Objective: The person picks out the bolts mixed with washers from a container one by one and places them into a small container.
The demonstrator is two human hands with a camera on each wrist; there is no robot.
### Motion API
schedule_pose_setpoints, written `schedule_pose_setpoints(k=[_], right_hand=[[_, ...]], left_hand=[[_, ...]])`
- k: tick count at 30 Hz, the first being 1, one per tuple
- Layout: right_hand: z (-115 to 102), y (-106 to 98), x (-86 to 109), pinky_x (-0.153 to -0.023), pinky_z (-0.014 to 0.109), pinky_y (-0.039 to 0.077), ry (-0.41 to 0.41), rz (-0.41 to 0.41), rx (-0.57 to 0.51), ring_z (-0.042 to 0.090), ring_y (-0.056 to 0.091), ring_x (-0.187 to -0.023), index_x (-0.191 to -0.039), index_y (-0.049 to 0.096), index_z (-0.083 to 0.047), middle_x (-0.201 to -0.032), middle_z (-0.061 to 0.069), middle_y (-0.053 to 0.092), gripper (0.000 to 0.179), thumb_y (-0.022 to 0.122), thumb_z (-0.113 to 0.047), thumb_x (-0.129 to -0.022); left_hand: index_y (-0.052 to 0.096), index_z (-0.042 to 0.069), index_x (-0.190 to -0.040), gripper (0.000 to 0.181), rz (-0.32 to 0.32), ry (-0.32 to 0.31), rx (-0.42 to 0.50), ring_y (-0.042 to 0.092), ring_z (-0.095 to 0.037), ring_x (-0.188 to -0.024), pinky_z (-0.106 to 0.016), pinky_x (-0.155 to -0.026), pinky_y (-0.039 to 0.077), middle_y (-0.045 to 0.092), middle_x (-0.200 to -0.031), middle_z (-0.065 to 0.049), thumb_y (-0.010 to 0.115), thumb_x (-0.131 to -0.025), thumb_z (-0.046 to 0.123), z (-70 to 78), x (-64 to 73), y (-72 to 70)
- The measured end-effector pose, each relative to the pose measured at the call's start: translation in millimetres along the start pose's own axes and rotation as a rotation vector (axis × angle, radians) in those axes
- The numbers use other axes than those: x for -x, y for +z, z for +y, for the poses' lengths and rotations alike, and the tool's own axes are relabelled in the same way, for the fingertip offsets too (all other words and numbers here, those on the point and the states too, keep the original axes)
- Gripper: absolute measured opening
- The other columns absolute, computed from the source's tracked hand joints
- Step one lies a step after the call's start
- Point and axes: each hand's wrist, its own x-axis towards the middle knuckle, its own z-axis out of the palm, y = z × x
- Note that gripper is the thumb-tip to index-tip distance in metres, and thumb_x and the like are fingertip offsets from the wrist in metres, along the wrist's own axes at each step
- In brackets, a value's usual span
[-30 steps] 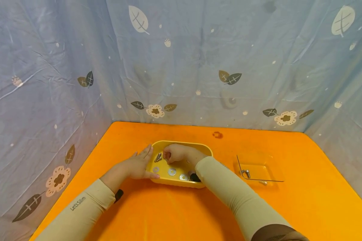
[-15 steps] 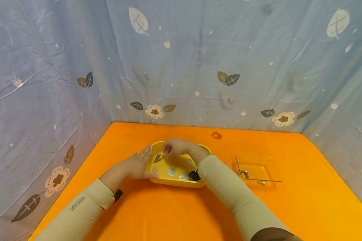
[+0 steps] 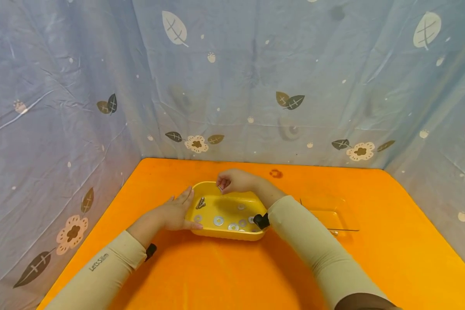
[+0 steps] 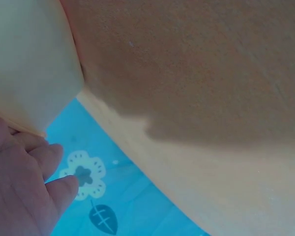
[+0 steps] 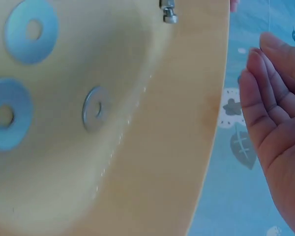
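Note:
A yellow tray [image 3: 226,235] holds a small cluster of bolts [image 3: 200,203] at its left end and several flat washers [image 3: 218,221] along its front. My left hand [image 3: 174,214] rests spread at the tray's left end, fingers straight along the rim and thumb over the front edge. Above the back rim, my right hand [image 3: 238,180] pinches a small silvery metal piece [image 3: 220,188] between thumb and fingertips. In the right wrist view the right hand [image 5: 280,108] is beyond the tray edge, its fingertips together. The left wrist view shows the left hand's fingers [image 4: 61,191] beside the tray wall.
Right of the tray stands a clear plastic box [image 3: 342,230], partly covered by the right sleeve [image 3: 314,237]. A small bolt [image 3: 334,233] shows at its front edge. The orange table [image 3: 217,275] ends at a blue patterned curtain [image 3: 236,77].
My right hand has lifted from beside the bolts up and right to above the tray's back rim, with the metal piece. The left hand keeps its place on the tray.

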Motion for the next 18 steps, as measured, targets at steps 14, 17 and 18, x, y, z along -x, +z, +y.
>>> schedule_pose_setpoints(k=[14, 17, 18], right_hand=[[-5.3, -36.2, 45.0, -0.073, 0.025, 0.049, 0.013, 0.062, -0.055, 0.015, 0.057, -0.080, -0.100, 0.061, -0.005, -0.085, 0.004, 0.060, 0.018, 0.065, -0.004, -0.083], [-2.5, -43.6, 56.6, -0.073, 0.026, 0.049, 0.009, 0.104, -0.054, 0.015, 0.057, -0.079, -0.099, 0.061, -0.006, -0.084, 0.004, 0.061, 0.018, 0.066, -0.003, -0.082], [-1.6, -46.1, 60.6, -0.073, 0.026, 0.049, 0.007, 0.115, -0.053, 0.016, 0.057, -0.079, -0.099, 0.062, -0.006, -0.084, 0.004, 0.061, 0.018, 0.066, -0.003, -0.082]], left_hand=[[0.003, -0.004, -0.145, 0.118, -0.010, 0.002, -0.004, 0.011, -0.032, -0.138, -0.055, -0.107, 0.012, -0.004, -0.151, -0.021, 0.045, -0.070, 0.078, 1.7, 3.0, -3.2], [0.004, -0.005, -0.144, 0.118, -0.007, 0.006, 0.000, 0.011, -0.033, -0.138, -0.056, -0.107, 0.012, -0.005, -0.151, -0.022, 0.046, -0.071, 0.077, 3.0, 3.7, -4.3], [0.004, -0.005, -0.144, 0.118, -0.005, 0.008, 0.002, 0.011, -0.033, -0.138, -0.056, -0.107, 0.012, -0.005, -0.150, -0.022, 0.046, -0.071, 0.077, 3.3, 3.9, -4.6]])
